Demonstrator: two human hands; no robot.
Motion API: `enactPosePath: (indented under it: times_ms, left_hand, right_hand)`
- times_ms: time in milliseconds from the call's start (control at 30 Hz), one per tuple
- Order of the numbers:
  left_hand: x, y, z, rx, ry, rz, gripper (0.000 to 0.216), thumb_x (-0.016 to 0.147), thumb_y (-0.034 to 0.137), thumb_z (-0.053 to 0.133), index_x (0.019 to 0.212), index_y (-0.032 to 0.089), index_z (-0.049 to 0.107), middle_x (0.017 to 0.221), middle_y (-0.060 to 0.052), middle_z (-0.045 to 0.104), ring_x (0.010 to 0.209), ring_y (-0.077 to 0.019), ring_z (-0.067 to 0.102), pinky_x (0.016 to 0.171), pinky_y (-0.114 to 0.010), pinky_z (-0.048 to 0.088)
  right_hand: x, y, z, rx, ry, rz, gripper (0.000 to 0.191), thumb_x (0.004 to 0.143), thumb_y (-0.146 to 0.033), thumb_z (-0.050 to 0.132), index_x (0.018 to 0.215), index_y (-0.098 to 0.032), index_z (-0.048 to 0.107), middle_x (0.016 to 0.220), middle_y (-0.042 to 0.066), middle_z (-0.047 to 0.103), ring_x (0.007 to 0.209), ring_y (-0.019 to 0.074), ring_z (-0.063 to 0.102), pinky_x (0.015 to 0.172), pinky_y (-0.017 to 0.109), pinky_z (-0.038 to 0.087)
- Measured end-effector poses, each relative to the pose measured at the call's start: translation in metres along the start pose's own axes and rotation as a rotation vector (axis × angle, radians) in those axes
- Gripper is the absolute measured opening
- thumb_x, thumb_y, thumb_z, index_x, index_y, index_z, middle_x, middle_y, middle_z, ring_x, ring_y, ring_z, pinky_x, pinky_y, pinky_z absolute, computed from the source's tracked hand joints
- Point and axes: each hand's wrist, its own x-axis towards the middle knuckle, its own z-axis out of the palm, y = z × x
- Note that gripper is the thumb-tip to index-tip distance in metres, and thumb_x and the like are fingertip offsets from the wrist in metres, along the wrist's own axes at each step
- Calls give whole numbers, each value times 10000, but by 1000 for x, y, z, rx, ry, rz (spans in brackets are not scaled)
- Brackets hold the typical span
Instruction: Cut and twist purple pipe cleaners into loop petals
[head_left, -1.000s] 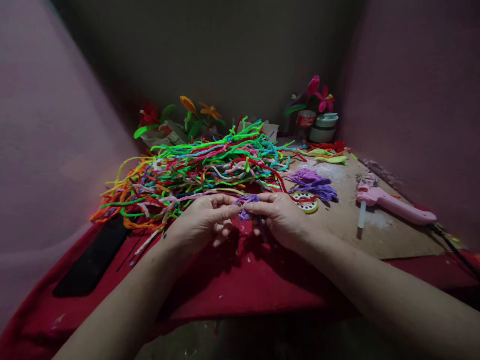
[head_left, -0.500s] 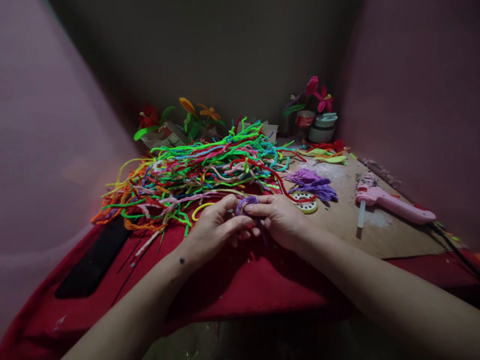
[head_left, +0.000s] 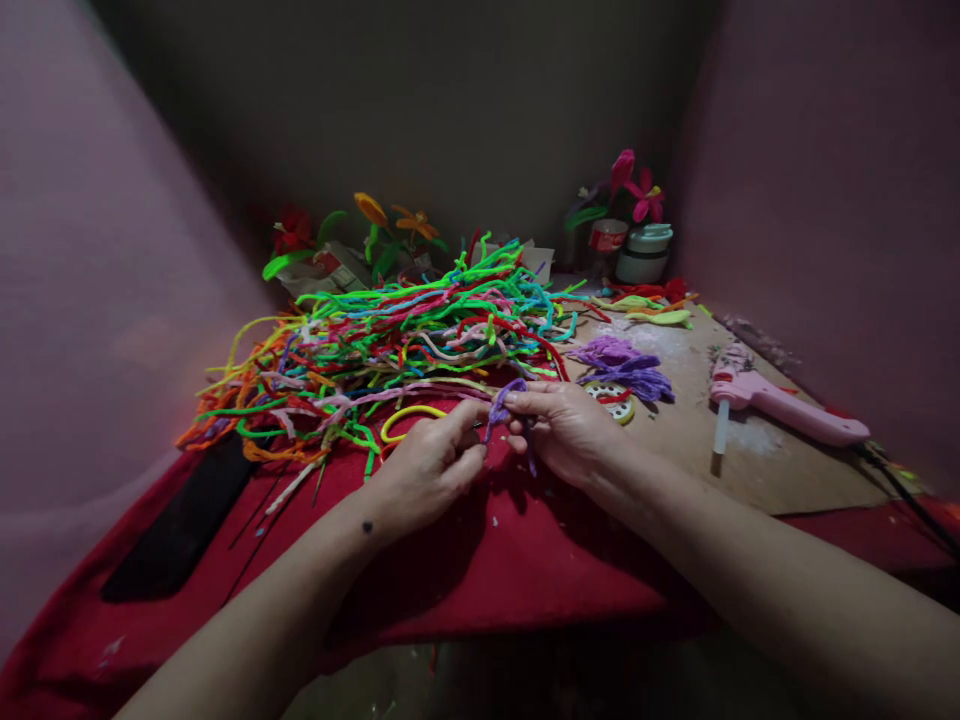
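Observation:
A purple pipe cleaner (head_left: 501, 403), bent into a small loop, is held between my two hands above the red cloth. My right hand (head_left: 566, 425) pinches the loop between thumb and forefinger, and a purple end hangs below its fingers. My left hand (head_left: 429, 458) is closed, thumb against forefinger, at the other purple end. Just behind the left hand lie yellow-handled scissors (head_left: 409, 411), partly covered by it. Beyond my right hand are folded purple pipe-cleaner pieces (head_left: 637, 376) and a round disc with holes (head_left: 616, 402).
A tangled heap of coloured pipe cleaners (head_left: 420, 330) spreads behind my hands. On the right, a pink glue gun (head_left: 787, 405) with a cord rests on a cardboard sheet (head_left: 675, 460). A black flat object (head_left: 180, 530) lies left. Pipe-cleaner flowers (head_left: 646, 196) and a lidded jar (head_left: 643, 255) stand behind.
My left hand has drawn slightly left and down from the loop, so a purple end now shows between the hands. More of the scissors' handles is visible.

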Motion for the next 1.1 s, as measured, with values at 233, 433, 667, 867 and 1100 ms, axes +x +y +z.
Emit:
enactPosePath:
  times_ms: [233, 433, 667, 867, 1100]
  left_hand:
    - [1, 2, -13, -169, -196, -265, 137, 737, 196, 440, 841, 165, 524, 487, 66, 457, 363, -49, 357, 349, -150, 260]
    - [1, 2, -18, -203, -242, -325, 47, 741, 211, 436, 745, 175, 467, 450, 73, 447, 314, -44, 325, 307, -146, 232]
    - [3, 3, -19, -182, -292, -194, 108, 734, 182, 471, 794, 152, 557, 569, 38, 517, 462, -72, 464, 441, -170, 373]
    - [2, 1, -18, -501, -193, -198, 162, 685, 195, 622, 840, 152, 602, 760, -3, 602, 641, -95, 547, 567, -181, 428]
    - [6, -6, -4, -931, -260, -302, 130, 798, 244, 520, 801, 117, 545, 594, -6, 567, 358, -38, 444, 322, -131, 359]
  right_hand:
    - [-1, -1, -2, -20, -41, -16, 17, 607, -89, 607, 595, -95, 596, 541, 2, 534, 467, 82, 469, 396, 208, 363]
    - [-7, -8, 4, -57, -146, -61, 62, 614, -142, 648, 641, -114, 600, 601, 2, 583, 502, 95, 515, 462, 235, 390]
    - [-9, -8, 7, -132, -86, -103, 127, 613, -201, 683, 635, -137, 575, 560, -23, 573, 453, 80, 501, 449, 223, 372]
    - [-8, -3, 7, -131, -24, -78, 156, 607, -232, 691, 649, -140, 573, 566, -5, 592, 477, 90, 512, 474, 227, 386]
    - [-6, -3, 5, -117, -54, -71, 162, 589, -222, 702, 654, -128, 588, 550, -11, 578, 438, 80, 476, 462, 232, 352]
